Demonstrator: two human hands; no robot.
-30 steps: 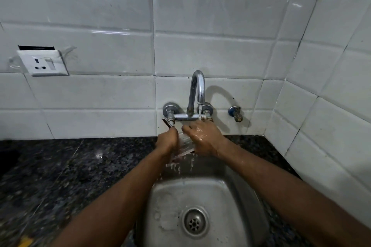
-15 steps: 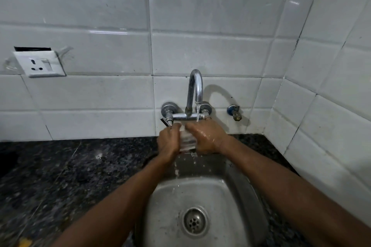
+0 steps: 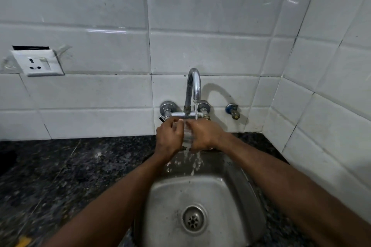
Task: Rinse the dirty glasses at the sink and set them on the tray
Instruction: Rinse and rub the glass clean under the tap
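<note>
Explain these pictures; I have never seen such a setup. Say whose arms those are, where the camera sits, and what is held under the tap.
There is no machine here: a person works with bare hands, and every picture comes from one wide-angle camera worn on the head, looking forward and down. That is why both forearms reach in from the bottom. The left hand and right hand both grip a clear glass under water running from the curved metal tap. Below is a steel sink with a round drain, set in a dark speckled countertop. The white tiled wall carries a socket on the left and a small blue valve right of the tap. No tray is in view.
</note>
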